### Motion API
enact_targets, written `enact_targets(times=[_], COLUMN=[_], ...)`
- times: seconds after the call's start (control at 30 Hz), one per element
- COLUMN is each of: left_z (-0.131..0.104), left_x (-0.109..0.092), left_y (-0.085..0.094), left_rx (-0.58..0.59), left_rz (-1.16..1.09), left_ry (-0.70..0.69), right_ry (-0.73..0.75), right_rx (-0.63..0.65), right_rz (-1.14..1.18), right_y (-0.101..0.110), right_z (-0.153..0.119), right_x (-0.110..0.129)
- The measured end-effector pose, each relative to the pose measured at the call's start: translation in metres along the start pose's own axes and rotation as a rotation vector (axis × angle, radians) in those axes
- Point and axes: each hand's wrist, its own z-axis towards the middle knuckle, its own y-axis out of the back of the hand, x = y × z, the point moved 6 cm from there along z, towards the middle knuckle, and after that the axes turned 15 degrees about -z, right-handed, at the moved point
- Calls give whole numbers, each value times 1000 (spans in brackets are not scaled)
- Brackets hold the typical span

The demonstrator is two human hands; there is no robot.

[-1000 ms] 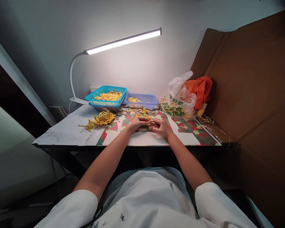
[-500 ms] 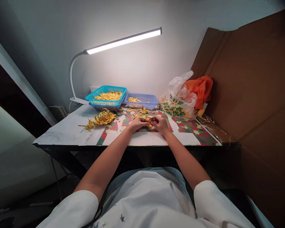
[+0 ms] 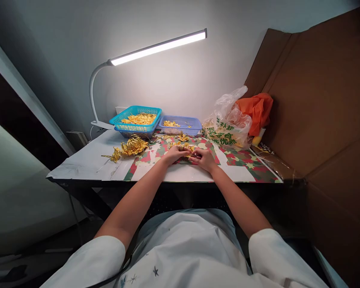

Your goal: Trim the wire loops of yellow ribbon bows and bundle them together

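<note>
Over the patterned sheet, my left hand (image 3: 174, 155) is closed around a gold flower-shaped ornament (image 3: 185, 148) with petals and what looks like coiled wire. My right hand (image 3: 204, 159) is pinched at the ornament's right side. Something small and dark shows at its fingertips, too small to name. Much of the ornament is covered by my fingers. Just beyond my hands lies a smaller gold flower piece (image 3: 183, 137). To the left, a larger gold bundle of petals and wire (image 3: 134, 145) rests on the white tabletop.
A turquoise basket (image 3: 115, 121) of gold pieces is stacked on another at the back left, beside a purple basket (image 3: 193, 127) with fewer pieces. A plastic bag (image 3: 228, 128) and orange cloth (image 3: 256, 112) are at right, near tall cardboard (image 3: 324, 88). A lit lamp (image 3: 159, 47) hangs above.
My right hand has turned, and its fingers now lie lower and flatter against the ornament. My left hand keeps its hold. The whole view has shifted slightly.
</note>
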Motion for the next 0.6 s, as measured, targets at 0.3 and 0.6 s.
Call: enact_targets(times=[0.3, 0.6], left_z=[1, 1], left_x=[0, 1], left_y=[1, 3], left_rx=[0, -32], left_rz=[-24, -31], left_ry=[-14, -7], right_ry=[-46, -79], right_rx=[-16, -26], right_rz=[29, -95], right_y=[-2, 7], right_z=[6, 5], right_x=[-9, -12])
